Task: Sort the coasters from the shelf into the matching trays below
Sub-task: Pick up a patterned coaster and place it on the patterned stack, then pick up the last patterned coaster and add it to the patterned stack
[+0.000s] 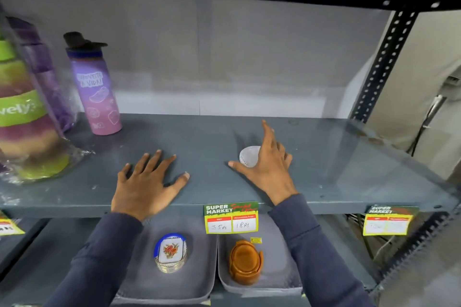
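A small white round coaster [249, 156] lies on the grey shelf [349, 169]. My right hand [268, 164] rests over its right side with fingers spread, index pointing away, thumb stretched in front of it. Whether the fingers grip the coaster is unclear. My left hand [147, 182] lies flat and spread on the shelf to the left, holding nothing. Below the shelf stand two grey trays: the left tray [202, 269] holds a stack of floral coasters with a blue rim [171, 252], the right tray [282, 274] holds a stack of brown coasters [245, 263].
A purple water bottle [96, 90] stands at the shelf's back left, beside wrapped striped cups [25, 119] at the far left. Price tags [230, 218] hang on the shelf's front edge. A perforated black upright [381, 65] bounds the right side.
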